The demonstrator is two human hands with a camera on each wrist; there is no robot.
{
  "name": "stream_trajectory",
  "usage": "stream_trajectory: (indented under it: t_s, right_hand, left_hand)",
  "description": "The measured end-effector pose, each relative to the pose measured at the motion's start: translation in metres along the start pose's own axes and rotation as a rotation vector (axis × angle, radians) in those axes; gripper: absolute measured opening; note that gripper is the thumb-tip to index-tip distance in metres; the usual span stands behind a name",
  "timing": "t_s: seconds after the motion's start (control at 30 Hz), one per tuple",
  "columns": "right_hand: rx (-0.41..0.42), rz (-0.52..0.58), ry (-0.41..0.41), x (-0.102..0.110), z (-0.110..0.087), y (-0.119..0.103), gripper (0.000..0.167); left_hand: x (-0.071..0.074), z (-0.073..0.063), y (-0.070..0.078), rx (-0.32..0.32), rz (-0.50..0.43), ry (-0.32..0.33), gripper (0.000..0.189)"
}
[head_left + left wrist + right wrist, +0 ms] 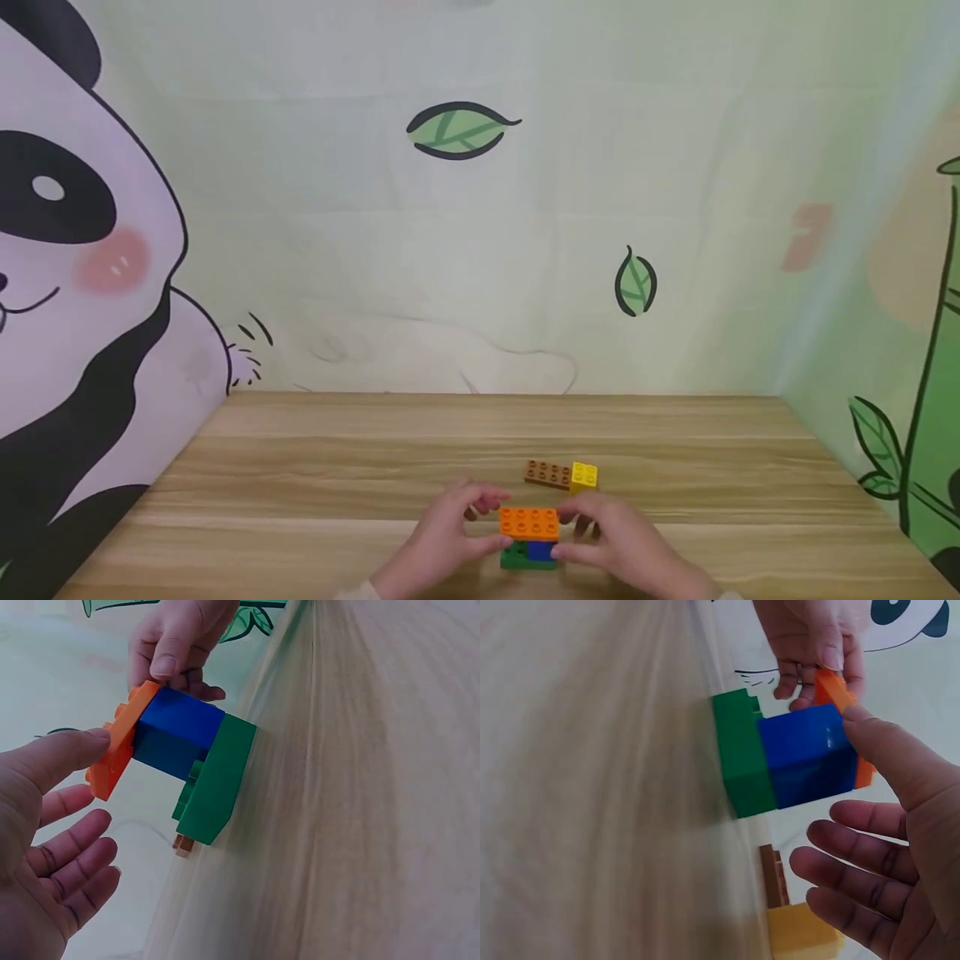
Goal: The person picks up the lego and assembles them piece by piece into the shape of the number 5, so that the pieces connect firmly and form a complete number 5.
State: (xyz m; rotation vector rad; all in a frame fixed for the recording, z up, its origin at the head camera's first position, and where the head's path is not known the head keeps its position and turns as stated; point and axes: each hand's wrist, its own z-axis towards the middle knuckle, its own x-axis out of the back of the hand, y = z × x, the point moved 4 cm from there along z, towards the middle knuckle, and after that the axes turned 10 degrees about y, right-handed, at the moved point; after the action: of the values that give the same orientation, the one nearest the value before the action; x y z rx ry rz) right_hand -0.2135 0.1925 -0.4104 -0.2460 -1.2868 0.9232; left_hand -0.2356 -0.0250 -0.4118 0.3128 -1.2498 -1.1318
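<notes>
A small stack of toy building bricks stands on the table between the two hands. At its base lies a green brick (517,561), with a blue brick (180,731) on its right part and an orange studded brick (528,523) on top. The orange brick overhangs the green one's left part, leaving a gap beneath. My left hand (457,525) holds the orange brick's left end, thumb in front and fingers behind. At the other end my right hand (615,533) grips the orange brick, its thumb by the blue brick's upper edge and the lower fingers spread.
Behind the stack lies a brown studded brick (547,473), with a yellow brick (584,476) against its right end. The wooden table (337,450) meets a pale cloth backdrop (337,250) printed with a panda and leaves.
</notes>
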Motion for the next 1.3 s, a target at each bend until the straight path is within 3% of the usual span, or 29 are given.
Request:
stream_trajectory:
  t_s: [0.17,0.33,0.57,0.87,1.1,1.3]
  right_hand:
    - [0.032,-0.004,0.013,0.01,-0.001,0.0,0.041]
    - [-0.031,-0.015,0.031,0.021,0.002,0.004,0.043]
    - [-0.07,-0.034,0.152,0.034,0.005,0.01,0.034]
    - [-0.16,-0.155,0.275,0.041,0.008,0.021,0.035]
    - [-0.172,-0.209,0.305,0.037,0.007,0.028,0.041]
    - [-0.196,-0.181,0.293,0.033,0.007,0.039,0.045]
  left_hand:
    - [-0.004,-0.001,-0.002,0.007,-0.035,0.011,0.046]
    - [-0.007,0.0,-0.003,0.058,-0.04,0.008,0.042]
    - [-0.007,0.001,-0.004,0.069,-0.062,0.011,0.038]
    - [-0.005,-0.002,-0.004,0.086,-0.101,0.007,0.036]
    - [-0.004,-0.004,-0.008,0.104,-0.086,-0.001,0.036]
    - [-0.005,-0.004,-0.009,0.11,-0.079,-0.002,0.034]
